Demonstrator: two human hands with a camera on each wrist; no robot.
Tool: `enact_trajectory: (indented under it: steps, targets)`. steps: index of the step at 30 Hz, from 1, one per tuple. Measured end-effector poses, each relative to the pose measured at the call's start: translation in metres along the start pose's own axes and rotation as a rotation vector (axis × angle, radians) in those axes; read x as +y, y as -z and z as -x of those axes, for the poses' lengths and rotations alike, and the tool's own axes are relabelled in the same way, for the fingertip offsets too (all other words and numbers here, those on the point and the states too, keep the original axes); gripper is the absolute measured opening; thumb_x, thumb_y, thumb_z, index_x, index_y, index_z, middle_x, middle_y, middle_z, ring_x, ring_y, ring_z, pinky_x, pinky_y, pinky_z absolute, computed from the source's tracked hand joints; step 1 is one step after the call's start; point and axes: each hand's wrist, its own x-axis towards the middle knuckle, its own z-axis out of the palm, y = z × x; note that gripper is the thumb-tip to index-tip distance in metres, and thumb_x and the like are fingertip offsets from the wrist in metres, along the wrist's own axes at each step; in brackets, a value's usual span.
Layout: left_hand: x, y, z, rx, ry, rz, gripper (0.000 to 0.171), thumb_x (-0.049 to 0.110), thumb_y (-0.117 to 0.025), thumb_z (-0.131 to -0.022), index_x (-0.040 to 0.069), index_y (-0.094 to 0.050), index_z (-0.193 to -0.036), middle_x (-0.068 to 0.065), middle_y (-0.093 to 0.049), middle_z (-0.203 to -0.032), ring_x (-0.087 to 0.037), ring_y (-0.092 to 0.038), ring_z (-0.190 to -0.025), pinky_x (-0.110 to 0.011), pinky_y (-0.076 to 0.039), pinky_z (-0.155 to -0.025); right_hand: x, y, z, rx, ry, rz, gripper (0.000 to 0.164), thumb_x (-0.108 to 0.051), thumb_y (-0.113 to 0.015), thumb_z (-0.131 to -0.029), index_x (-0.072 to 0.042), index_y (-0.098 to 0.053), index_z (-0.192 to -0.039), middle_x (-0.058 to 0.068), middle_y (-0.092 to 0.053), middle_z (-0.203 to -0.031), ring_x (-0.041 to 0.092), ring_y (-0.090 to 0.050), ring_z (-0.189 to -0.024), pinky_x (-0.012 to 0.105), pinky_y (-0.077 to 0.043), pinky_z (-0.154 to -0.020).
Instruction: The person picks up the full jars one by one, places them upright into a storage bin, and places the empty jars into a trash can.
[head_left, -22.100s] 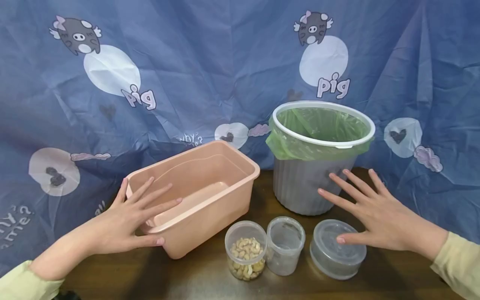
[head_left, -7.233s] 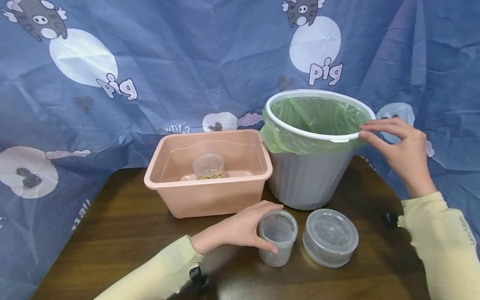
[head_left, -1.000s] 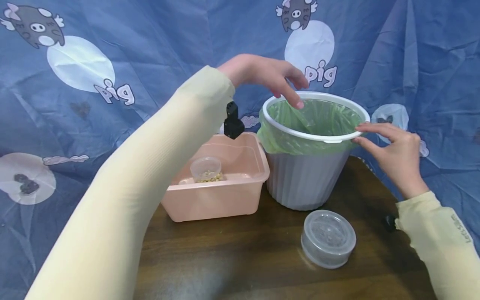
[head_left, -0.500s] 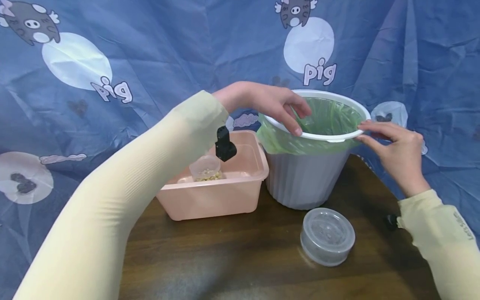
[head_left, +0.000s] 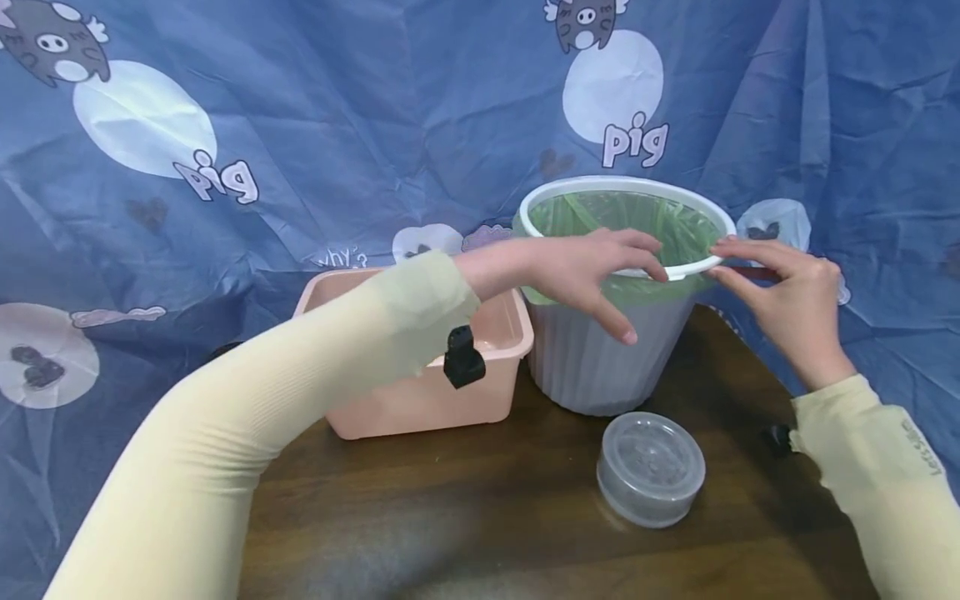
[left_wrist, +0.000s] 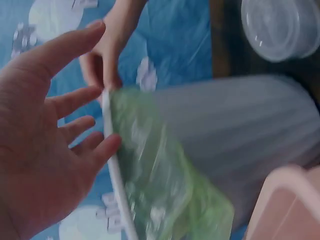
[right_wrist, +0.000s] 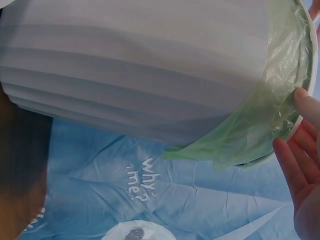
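My right hand (head_left: 798, 300) pinches the right rim of the grey trash bin (head_left: 611, 362), thumb outside and fingers over the white edge. A green bag (left_wrist: 165, 165) lines the bin and folds down over its outside. My left hand (head_left: 588, 271) hangs at the bin's front rim, fingers spread and holding nothing. In the left wrist view its palm shows bare, with the fingertips right at the white rim (left_wrist: 114, 175). Below the left hand, a clear round lidded container (head_left: 651, 468) sits on the table.
A pink plastic tub (head_left: 427, 400) stands left of the bin, partly hidden behind my left sleeve (head_left: 330, 367). The dark wooden table (head_left: 450, 500) ends at the right behind my right wrist. A blue patterned cloth (head_left: 375, 125) hangs behind everything.
Over the last second my left hand has come down from above the bin to its front rim. The clear cup it held earlier has left the table. My right hand stays on the rim.
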Motion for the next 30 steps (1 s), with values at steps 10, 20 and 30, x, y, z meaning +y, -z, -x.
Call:
enact_trajectory:
  steps: [10,20,30]
  targets:
    - [0.019,-0.048,-0.012,-0.046,-0.179,-0.014,0.066,0.039,-0.072,-0.089,0.016,-0.046,-0.145,-0.004,-0.030,-0.161,-0.017,-0.025,-0.150,-0.022,-0.019,-0.120,-0.002,0.000,0.000,-0.005,-0.010,0.024,0.030,-0.010,-0.083,-0.078,-0.016,-0.079,-0.107,-0.036,-0.065,-0.105,-0.023,-0.057,-0.099,-0.001,-0.044,-0.079]
    - [0.010,-0.098,-0.044,-0.111,-0.225,0.009,0.071,0.037,-0.073,-0.089,0.014,-0.041,-0.149,-0.006,-0.029,-0.161,-0.018,-0.026,-0.149,-0.020,-0.020,-0.118,-0.001,0.000,0.002,0.005,-0.015,0.009,0.027,-0.009,-0.082,-0.079,-0.013,-0.079,-0.105,-0.038,-0.064,-0.105,-0.020,-0.059,-0.100,-0.001,-0.045,-0.079]
    - [-0.005,-0.149,-0.066,-0.061,-0.219,0.019,0.077,0.040,-0.075,-0.087,0.015,-0.039,-0.150,-0.005,-0.031,-0.160,-0.015,-0.027,-0.149,-0.021,-0.018,-0.120,-0.002,-0.001,0.001,0.016,-0.013,0.012,0.028,-0.010,-0.082,-0.079,-0.014,-0.079,-0.106,-0.028,-0.069,-0.108,-0.019,-0.059,-0.102,0.000,-0.045,-0.080]
